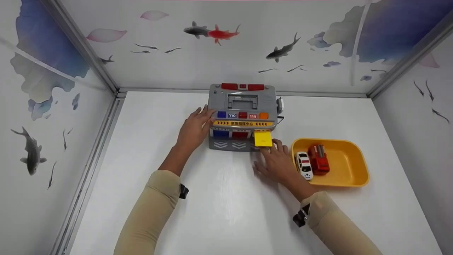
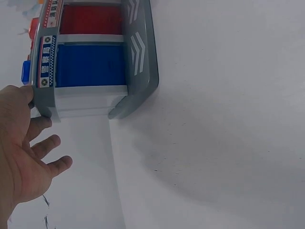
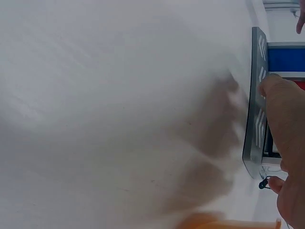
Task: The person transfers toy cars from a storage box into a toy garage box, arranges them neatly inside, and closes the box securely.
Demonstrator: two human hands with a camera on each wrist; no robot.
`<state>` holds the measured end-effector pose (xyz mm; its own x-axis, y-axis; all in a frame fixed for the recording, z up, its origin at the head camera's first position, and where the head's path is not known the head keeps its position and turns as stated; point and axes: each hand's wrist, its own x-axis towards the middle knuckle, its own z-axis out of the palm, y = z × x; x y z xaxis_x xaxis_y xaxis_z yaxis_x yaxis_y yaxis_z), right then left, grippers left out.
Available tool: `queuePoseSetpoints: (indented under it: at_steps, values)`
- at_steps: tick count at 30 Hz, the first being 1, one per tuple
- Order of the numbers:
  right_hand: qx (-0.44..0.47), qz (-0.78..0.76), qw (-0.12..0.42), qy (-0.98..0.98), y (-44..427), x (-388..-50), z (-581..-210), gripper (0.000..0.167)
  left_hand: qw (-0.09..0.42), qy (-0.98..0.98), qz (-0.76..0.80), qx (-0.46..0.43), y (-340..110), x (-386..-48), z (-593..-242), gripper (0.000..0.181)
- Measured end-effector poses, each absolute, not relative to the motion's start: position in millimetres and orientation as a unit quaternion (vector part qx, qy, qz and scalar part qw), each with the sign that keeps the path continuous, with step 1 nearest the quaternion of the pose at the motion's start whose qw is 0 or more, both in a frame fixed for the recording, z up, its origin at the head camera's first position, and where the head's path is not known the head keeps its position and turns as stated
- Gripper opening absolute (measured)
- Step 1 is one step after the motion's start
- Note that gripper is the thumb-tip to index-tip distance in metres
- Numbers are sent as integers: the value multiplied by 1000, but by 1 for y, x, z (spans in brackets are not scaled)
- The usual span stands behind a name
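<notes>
A grey toy emergency station point(image 1: 219, 101) stands at the back middle of the table, with colored buttons and a handle on top. Its blue door point(image 2: 90, 64) and red door point(image 2: 90, 19) are down, while the yellow door point(image 1: 263, 139) is swung up and outward. My left hand point(image 1: 194, 129) rests against the station's left side, several fingers spread free of it. At the front right, my right hand point(image 1: 277, 161) reaches under the raised yellow door with its fingers extended over the ramp point(image 1: 230, 144). The door partly hides those fingertips, and I see no object in them.
To the right sits a yellow tray point(image 1: 348, 177), holding a white toy police car point(image 1: 304, 165) and a red toy fire truck point(image 1: 319, 159). A white piece point(image 1: 280, 105) hangs on the station's right side. Printed panels point(image 1: 244, 71) wall the table at the back and sides.
</notes>
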<state>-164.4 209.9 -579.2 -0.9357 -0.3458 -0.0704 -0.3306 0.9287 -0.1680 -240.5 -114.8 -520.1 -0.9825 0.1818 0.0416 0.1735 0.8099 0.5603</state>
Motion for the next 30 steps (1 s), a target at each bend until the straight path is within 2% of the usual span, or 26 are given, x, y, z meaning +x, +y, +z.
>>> queuePoseSetpoints:
  at_steps: [9, 17, 30]
  values:
    - [-204, -79, 62, 974, 221, -156, -564, 89, 11, 949, 300, 97, -115, -239, -519, 54]
    - [-216, -72, 76, 971, 239, -154, -551, 80, 10, 948, 302, 97, -115, -240, -518, 53]
    - [-216, -53, 28, 975, 262, -164, -527, 80, 12, 949, 303, 88, -114, -239, -519, 54]
